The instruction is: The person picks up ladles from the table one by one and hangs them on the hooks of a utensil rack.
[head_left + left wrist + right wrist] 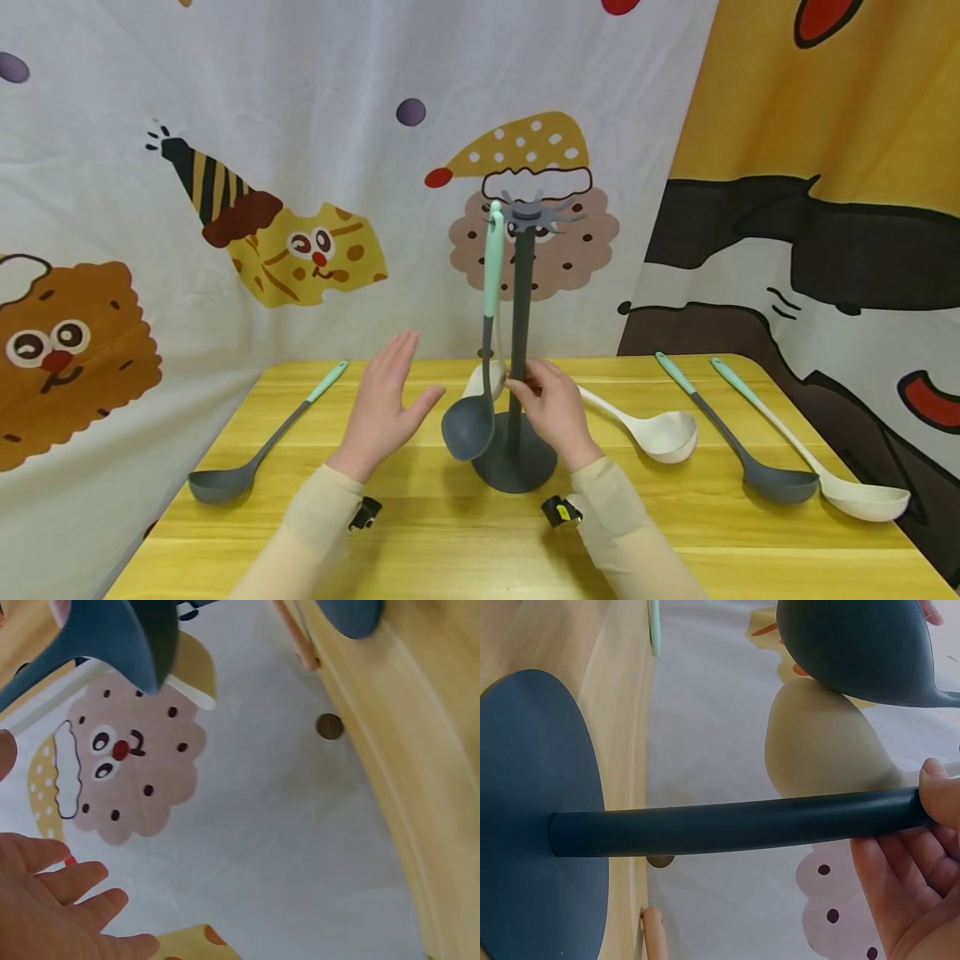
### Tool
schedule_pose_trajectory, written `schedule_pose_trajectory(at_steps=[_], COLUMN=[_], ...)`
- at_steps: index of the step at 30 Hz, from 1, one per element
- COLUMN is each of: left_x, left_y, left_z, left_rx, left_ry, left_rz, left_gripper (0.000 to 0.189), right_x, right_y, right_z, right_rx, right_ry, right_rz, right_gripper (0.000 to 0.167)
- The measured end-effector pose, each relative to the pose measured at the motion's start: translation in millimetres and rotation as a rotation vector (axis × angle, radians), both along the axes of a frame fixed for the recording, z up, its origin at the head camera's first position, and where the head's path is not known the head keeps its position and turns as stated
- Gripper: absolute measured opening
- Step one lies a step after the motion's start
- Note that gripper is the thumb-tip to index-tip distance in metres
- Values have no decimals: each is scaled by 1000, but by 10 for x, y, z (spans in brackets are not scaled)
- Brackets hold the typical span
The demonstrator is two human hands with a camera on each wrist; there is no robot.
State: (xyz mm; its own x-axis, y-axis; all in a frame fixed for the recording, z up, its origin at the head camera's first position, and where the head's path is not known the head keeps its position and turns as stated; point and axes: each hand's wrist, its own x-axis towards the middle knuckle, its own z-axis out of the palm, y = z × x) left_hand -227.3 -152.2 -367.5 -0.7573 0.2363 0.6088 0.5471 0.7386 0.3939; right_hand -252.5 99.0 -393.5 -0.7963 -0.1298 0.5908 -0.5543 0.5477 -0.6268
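Observation:
A dark utensil stand [522, 300] with a round base and a ring of hooks on top stands mid-table. My right hand [553, 408] grips its pole [742, 825] between thumb and fingers. From the hooks hangs a dark grey ladle [467, 427] with a mint handle, and behind it a white ladle [487, 379], partly hidden. To the left of these, my left hand [386, 408] is held up with fingers straight and thumb apart, touching nothing. In the left wrist view the dark ladle's bowl [112, 634] is above and apart from the left hand [52, 907].
On the wooden table [450, 550], another dark ladle [225, 485] lies at the left. To the right are a white ladle [663, 437], a dark mint-handled ladle [780, 483] and a white mint-handled ladle [866, 500]. A printed curtain [337, 125] hangs behind.

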Motion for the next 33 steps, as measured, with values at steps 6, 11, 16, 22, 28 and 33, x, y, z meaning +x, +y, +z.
schedule_pose_trajectory(at_steps=[6, 11, 16, 22, 28, 33], left_x=[11, 27, 42, 47, 26, 34], left_y=[-80, -145, -190, -243, -351, -440], left_z=[-96, -162, -217, -300, -341, -361], left_rx=[-43, -86, -121, -180, -223, -203], left_ry=[-40, -91, -181, -240, -265, -294], left_rz=[27, 55, 98, 164, 223, 234], left_gripper=[83, 87, 90, 92, 92, 90], right_x=[0, 3, -1, -9, -13, -16], right_y=[-4, -3, 2, 1, 7, 4], right_z=[-5, -12, -21, -31, -24, -26], right_rx=[3, 4, 3, -3, -8, -12], right_ry=[14, 7, 12, 24, 9, 12], right_rz=[-7, -9, -7, 0, -3, -4], right_gripper=[16, 15, 15, 15, 15, 16])
